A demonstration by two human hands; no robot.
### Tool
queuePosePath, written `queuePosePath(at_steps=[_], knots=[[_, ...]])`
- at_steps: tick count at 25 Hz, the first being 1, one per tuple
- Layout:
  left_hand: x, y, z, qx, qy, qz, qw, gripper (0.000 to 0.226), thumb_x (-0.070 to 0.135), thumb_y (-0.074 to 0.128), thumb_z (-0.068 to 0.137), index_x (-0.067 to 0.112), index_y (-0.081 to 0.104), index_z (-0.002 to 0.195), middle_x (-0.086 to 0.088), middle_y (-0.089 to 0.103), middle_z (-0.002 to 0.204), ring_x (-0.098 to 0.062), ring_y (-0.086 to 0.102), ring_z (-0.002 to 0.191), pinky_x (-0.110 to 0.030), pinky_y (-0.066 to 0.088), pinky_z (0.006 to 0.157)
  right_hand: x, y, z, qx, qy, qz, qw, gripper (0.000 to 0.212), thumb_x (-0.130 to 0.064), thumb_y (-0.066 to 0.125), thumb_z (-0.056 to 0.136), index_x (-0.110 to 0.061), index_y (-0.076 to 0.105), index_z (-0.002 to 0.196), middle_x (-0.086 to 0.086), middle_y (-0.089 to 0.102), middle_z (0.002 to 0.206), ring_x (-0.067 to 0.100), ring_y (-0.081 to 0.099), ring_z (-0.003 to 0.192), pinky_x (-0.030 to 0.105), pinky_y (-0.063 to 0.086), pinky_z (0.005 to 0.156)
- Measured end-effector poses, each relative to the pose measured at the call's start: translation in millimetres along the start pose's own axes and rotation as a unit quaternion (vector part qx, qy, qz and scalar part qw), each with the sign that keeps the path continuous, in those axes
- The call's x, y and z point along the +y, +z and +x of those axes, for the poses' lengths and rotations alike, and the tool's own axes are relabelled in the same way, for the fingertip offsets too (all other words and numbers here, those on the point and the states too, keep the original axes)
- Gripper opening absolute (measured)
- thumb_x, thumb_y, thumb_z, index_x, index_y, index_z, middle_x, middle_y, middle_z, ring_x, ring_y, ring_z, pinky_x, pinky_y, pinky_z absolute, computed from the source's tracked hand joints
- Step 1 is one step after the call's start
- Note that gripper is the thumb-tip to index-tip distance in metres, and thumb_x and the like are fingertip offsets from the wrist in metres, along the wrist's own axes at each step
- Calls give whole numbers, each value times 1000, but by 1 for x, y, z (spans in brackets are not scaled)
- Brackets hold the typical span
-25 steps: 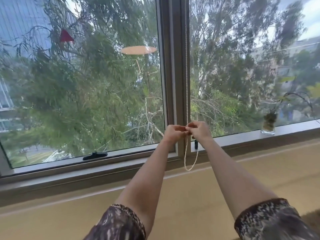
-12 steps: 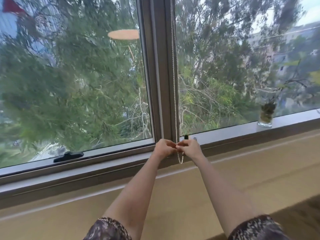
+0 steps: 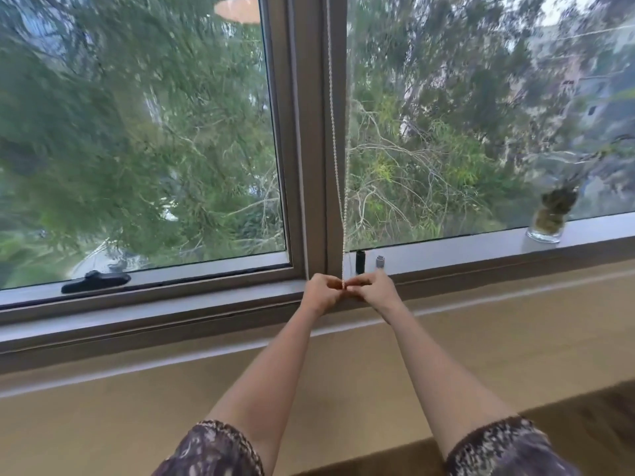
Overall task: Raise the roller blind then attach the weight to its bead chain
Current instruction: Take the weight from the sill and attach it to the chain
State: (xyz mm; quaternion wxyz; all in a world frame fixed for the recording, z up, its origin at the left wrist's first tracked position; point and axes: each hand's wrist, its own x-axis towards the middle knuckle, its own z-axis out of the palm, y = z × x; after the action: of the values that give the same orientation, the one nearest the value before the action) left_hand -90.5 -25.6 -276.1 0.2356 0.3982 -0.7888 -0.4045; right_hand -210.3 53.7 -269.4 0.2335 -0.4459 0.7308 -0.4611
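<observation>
A wide window [image 3: 137, 132] looks onto trees, no blind covering the glass, so raising seems done. At the middle of the sill [image 3: 464, 249], left hand [image 3: 321, 293] and right hand [image 3: 376, 290] meet, both pinching the bottom of the bead chain [image 3: 337, 166]; no weight shows on it yet.

Plant jar [image 3: 546, 231] on sill [image 3: 464, 250] at right; black latch [image 3: 96, 281] lower left.
</observation>
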Motion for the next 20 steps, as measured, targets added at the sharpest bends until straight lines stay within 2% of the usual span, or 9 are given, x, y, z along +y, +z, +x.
queuePosePath(at_steps=[2, 3, 6, 7, 9, 13, 17, 20], knots=[[-4, 7, 8, 18, -19, -9, 1000, 24, 21, 77, 82, 5, 76, 100, -4, 69, 83, -10, 59, 81, -14, 36, 59, 7, -1, 7, 17, 14, 22, 1000, 18, -3, 69, 78, -10, 77, 92, 12, 75, 90, 15, 66, 81, 15, 54, 75], [-6, 9, 13, 28, -22, -14, 999, 24, 20, 77, 82, 5, 76, 101, -5, 71, 86, -9, 60, 83, -13, 36, 61, 10, -2, 10, 26, 22, 32, 999, 17, -2, 69, 78, -10, 77, 91, 11, 75, 89, 16, 67, 81, 16, 55, 74], [-16, 18, 23, 52, -19, -26, 998, 21, 17, 76, 82, 5, 77, 100, -5, 74, 91, -9, 61, 84, -10, 36, 65, 23, -11, 21, 50, 49, 24, 997, 17, -5, 71, 77, -8, 76, 93, 15, 75, 91, 24, 70, 87, 36, 56, 89], [-19, 21, 25, 55, -21, -42, 997, 19, 16, 76, 83, 5, 77, 99, -5, 74, 90, -10, 61, 83, -12, 38, 67, 28, -15, 25, 59, 59, 21, 996, 18, -6, 72, 77, -7, 76, 94, 16, 75, 91, 26, 71, 88, 39, 55, 91], [-24, 26, 29, 61, -28, -91, 994, 17, 12, 76, 83, 3, 77, 97, -9, 75, 90, -12, 61, 82, -18, 43, 70, 38, -25, 36, 82, 78, 19, 993, 17, -7, 72, 78, -8, 76, 95, 15, 75, 92, 27, 71, 89, 40, 55, 91], [-31, 35, 35, 76, -34, -161, 983, 14, 6, 74, 83, 3, 76, 97, -5, 73, 86, -13, 63, 83, -6, 47, 68, 53, -50, 65, 124, 84, -40, 988, 19, -14, 73, 79, -9, 75, 98, 11, 75, 99, 24, 68, 96, 34, 52, 95], [-35, 36, 41, 79, -36, -189, 978, 13, 6, 73, 84, 4, 76, 96, -11, 75, 91, -15, 66, 85, -24, 50, 86, 57, -57, 99, 129, 77, -84, 985, 27, -14, 72, 80, -7, 71, 106, 14, 73, 105, 26, 66, 100, 37, 50, 98], [-40, 37, 44, 92, -32, -211, 973, 13, 6, 72, 85, 2, 76, 97, -12, 76, 94, -14, 68, 87, -17, 52, 84, 58, -54, 121, 109, 69, -118, 985, 36, -14, 74, 79, -7, 67, 114, 14, 70, 112, 27, 65, 105, 38, 48, 100]])
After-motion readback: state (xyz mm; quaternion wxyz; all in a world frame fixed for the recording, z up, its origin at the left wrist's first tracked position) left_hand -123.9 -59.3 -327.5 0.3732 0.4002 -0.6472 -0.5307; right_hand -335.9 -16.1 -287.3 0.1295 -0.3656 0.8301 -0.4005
